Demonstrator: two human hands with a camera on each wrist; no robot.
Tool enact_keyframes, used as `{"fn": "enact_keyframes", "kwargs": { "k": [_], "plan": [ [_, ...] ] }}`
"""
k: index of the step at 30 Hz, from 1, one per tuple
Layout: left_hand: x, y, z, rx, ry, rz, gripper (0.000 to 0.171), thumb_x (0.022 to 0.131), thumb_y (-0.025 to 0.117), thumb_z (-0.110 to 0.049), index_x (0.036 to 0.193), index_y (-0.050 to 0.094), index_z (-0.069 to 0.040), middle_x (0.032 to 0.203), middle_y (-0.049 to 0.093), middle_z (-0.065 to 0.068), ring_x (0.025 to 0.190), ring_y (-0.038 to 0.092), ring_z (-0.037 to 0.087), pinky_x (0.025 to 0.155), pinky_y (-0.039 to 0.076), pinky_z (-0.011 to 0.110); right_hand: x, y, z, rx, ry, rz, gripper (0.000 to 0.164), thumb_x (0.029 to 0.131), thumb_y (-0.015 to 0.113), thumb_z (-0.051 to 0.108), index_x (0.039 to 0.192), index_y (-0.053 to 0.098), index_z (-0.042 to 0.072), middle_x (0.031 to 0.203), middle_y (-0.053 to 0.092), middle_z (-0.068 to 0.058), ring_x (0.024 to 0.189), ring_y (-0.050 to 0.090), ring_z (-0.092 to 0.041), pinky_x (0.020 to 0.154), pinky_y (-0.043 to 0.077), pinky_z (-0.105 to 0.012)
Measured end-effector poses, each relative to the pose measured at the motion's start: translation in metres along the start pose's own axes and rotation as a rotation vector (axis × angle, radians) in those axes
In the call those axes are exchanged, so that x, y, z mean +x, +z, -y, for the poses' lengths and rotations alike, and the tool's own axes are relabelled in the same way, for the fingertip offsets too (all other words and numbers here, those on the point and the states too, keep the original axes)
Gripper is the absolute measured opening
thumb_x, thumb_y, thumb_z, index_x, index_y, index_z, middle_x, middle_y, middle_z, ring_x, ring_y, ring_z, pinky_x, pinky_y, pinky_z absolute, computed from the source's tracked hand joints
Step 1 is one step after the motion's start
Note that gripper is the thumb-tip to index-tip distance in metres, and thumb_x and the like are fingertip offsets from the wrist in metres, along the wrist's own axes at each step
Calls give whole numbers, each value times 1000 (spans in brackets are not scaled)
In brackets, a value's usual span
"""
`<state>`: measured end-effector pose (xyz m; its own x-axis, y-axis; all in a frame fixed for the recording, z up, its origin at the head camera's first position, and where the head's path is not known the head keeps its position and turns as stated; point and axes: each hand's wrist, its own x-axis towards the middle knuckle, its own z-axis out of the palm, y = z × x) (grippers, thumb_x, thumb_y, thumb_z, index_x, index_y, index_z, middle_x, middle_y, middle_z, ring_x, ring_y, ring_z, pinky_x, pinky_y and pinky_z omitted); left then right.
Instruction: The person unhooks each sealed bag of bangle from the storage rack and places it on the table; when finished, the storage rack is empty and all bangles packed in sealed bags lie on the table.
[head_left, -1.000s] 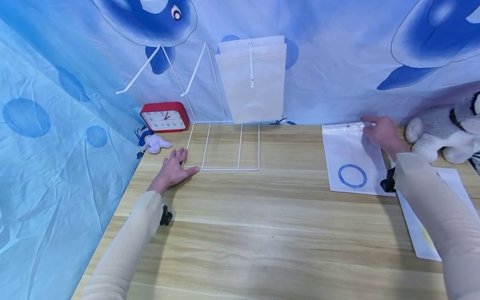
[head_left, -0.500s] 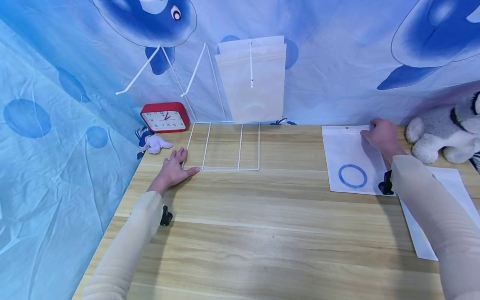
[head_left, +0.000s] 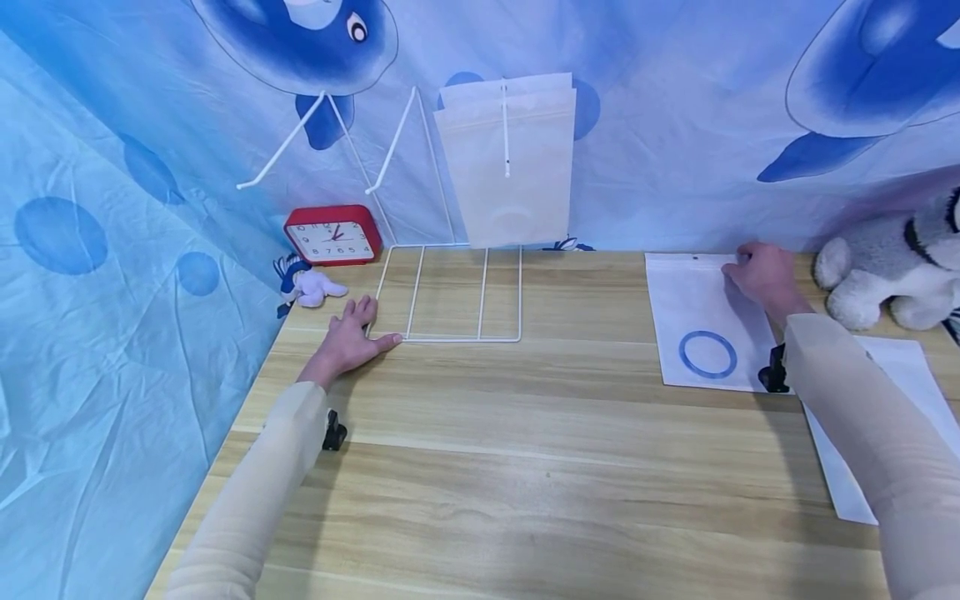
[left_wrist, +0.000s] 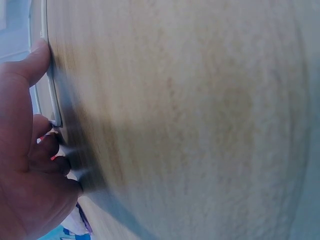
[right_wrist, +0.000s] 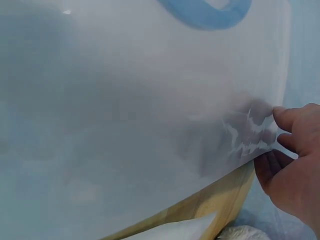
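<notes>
My right hand (head_left: 767, 275) pinches the top right corner of a white zip bag (head_left: 693, 300) lying at the table's back right. A blue ring shape (head_left: 707, 355) shows near the bag's bottom; I cannot tell whether it is printed or inside. In the right wrist view the thumb lies on the bag's edge (right_wrist: 150, 150), with fingers at and under it. My left hand (head_left: 347, 342) rests spread on the front left corner of a white wire rack (head_left: 461, 340); in the left wrist view its thumb (left_wrist: 37, 62) touches the wire.
White bags (head_left: 525, 192) hang on one rack hook, beside two bare prongs (head_left: 281, 158). A red clock (head_left: 333, 236) and a small plush toy (head_left: 315, 287) stand left. A grey plush dog (head_left: 877, 267) and another white bag (head_left: 840, 467) are at right.
My right hand has drawn in its outstretched index finger and now pinches the bag's corner. The left hand and the rack have stayed in place.
</notes>
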<state>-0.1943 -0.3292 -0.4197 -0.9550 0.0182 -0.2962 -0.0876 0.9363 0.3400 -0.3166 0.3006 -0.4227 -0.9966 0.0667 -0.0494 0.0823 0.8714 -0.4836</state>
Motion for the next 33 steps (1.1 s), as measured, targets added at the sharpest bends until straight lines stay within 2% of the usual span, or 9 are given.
{"fn": "enact_keyframes", "kwargs": {
  "k": [1,5,10,17,21,27,33],
  "plan": [
    [0,0,0,1,0,1,100,93,61,-55,159,9,-1,164,3,24,148,-6,46,113,-3,67,0,0,1,-2,-6,-3,46,99,53,13,132,48,-19,129,48,-42,118,45,-54,102,37,-63],
    [1,-1,0,6,5,5,101,93,60,-56,159,9,-1,164,3,24,148,-6,46,113,-2,67,-8,-5,7,-60,-119,-61,39,97,52,9,124,53,-19,123,52,-41,115,46,-56,99,36,-64],
    [2,-2,-1,10,6,1,101,93,60,-58,159,9,-1,164,3,24,148,-6,46,113,-1,68,-20,-15,27,-107,-259,-107,34,97,54,8,119,57,-18,118,53,-41,114,45,-57,95,36,-67],
    [1,0,1,9,7,15,102,93,59,-59,159,7,-1,164,2,24,148,-6,46,113,-2,67,-33,-26,60,-15,-318,-52,36,100,55,9,127,56,-14,123,52,-38,109,53,-53,85,47,-63],
    [-1,2,3,3,9,13,102,93,59,-58,158,8,0,164,2,24,148,-6,47,113,-2,67,-39,-31,81,55,-349,-4,38,102,54,12,132,54,-10,128,54,-33,109,57,-48,84,51,-60],
    [-2,2,2,5,6,18,103,93,59,-60,159,7,0,164,2,24,148,-6,47,112,-1,69,-47,-38,117,163,-423,-9,35,101,57,12,130,58,-7,124,60,-28,106,61,-43,85,52,-58],
    [0,-1,1,8,16,9,103,92,60,-59,158,8,0,164,3,25,147,-5,49,112,0,70,-51,-46,152,217,-472,-8,33,102,57,12,131,58,-5,123,61,-25,107,62,-40,88,51,-57]
  ]
}}
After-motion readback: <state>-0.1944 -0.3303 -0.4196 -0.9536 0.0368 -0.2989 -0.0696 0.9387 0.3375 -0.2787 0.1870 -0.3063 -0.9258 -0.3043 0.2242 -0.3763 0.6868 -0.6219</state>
